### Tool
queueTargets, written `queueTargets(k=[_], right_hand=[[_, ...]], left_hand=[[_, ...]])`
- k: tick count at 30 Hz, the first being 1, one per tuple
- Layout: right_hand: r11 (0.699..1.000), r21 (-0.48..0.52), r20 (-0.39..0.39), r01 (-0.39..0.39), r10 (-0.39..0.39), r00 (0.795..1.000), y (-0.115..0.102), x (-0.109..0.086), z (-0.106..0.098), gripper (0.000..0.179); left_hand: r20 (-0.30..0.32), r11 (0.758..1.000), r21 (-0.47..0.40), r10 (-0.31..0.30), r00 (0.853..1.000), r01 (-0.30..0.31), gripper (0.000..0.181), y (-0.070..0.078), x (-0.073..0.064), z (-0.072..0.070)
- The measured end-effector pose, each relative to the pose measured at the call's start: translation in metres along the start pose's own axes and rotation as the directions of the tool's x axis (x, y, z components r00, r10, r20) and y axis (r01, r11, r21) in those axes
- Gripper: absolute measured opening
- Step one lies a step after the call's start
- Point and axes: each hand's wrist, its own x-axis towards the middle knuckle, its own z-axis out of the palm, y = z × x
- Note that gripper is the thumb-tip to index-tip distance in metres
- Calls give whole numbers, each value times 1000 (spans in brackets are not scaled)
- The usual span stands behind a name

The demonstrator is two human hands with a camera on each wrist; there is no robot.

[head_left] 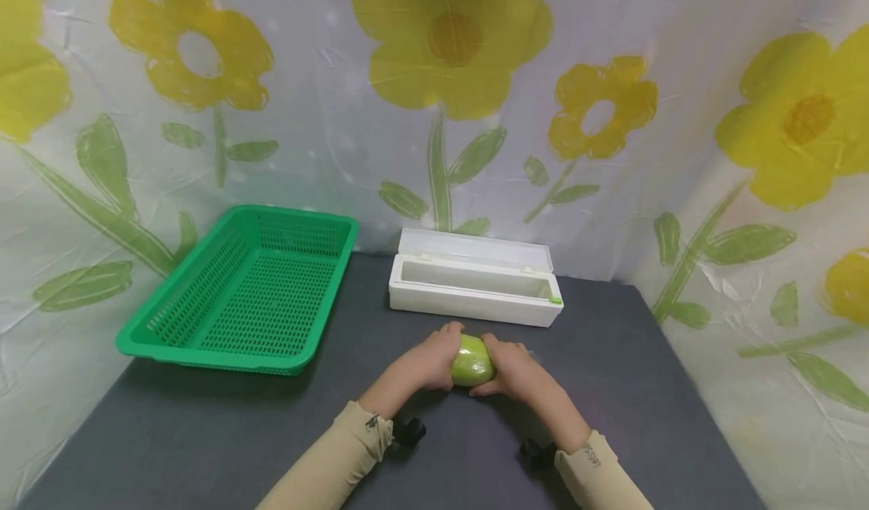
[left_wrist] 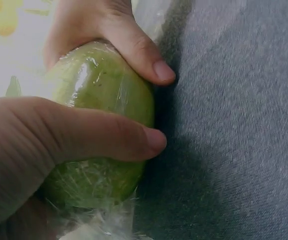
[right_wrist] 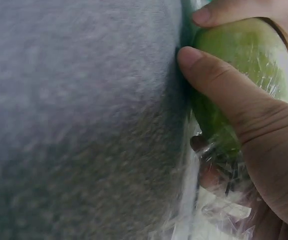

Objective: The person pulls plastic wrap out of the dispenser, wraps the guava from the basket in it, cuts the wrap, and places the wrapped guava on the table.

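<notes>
A green fruit (head_left: 471,360) wrapped in cling film (right_wrist: 218,212) is held on the grey desk (head_left: 271,427), just before the white film dispenser (head_left: 475,284). It is gripped by curled fingers of the left hand (head_left: 424,363) and right hand (head_left: 519,370), apparently so the film is pressed tight.

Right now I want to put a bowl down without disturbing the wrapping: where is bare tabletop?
Bare grey table lies right of the right hand, and in front of the green basket. It is crowded around the wrapped green fruit, left hand and white film dispenser.
</notes>
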Motion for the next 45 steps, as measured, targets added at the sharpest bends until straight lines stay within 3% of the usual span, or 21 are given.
queueTargets(k=[4,10,12,14,16,20,21,22,23,25,28,33,36,41,45], right_hand=[[1000,-1,4,-13,13,1000,1,0,-3,72],[999,31,40,-18,17,999,-1,-5,-9,99],[997,74,34,2,-4,999,-2,-7,-12,95],[992,125,4,20,-21,1000,-2,-7,-16,80],[983,182,-52,35,-26,998,-1,-6,-21,57],[978,189,-190,89,-52,980,4,-1,-26,25],[977,179,-223,113,-72,972,5,1,-26,21],[977,166,-245,133,-90,965,6,2,-25,17],[976,161,-257,150,-105,961,6,3,-24,15],[971,170,-259,170,-123,958,6,4,-22,12],[972,193,-218,138,-95,971,5,4,-21,10],[968,239,-160,76,-38,986,6,3,-23,9],[968,242,-150,66,-30,988,6,3,-24,8],[967,252,-143,27,9,990,7,1,-23,6],[952,304,-125,-32,73,989,4,0,-23,7]], left_hand=[[-26,1000,-21,6,1000,-7,99,-1,-3,-4],[-73,999,-51,-12,997,8,115,-6,-23,-8],[-114,996,-89,-21,993,11,106,-6,-30,-10],[-189,992,-120,-51,981,29,87,-4,-36,-10],[-306,987,-149,-111,946,67,64,2,-40,-9],[-534,975,-190,-204,820,118,19,19,-46,-4],[-568,973,-199,-210,796,115,12,24,-48,-2],[-585,972,-208,-212,782,108,9,27,-49,0],[-591,972,-213,-210,779,101,8,30,-49,3],[-580,967,-240,-214,786,86,11,34,-49,11],[-562,950,-301,-246,790,82,16,35,-46,20],[-575,907,-415,-317,754,65,15,28,-42,20],[-574,892,-448,-335,747,57,14,22,-40,16],[-559,888,-456,-334,759,55,16,15,-37,13],[-528,885,-461,-332,782,64,22,8,-36,11]])
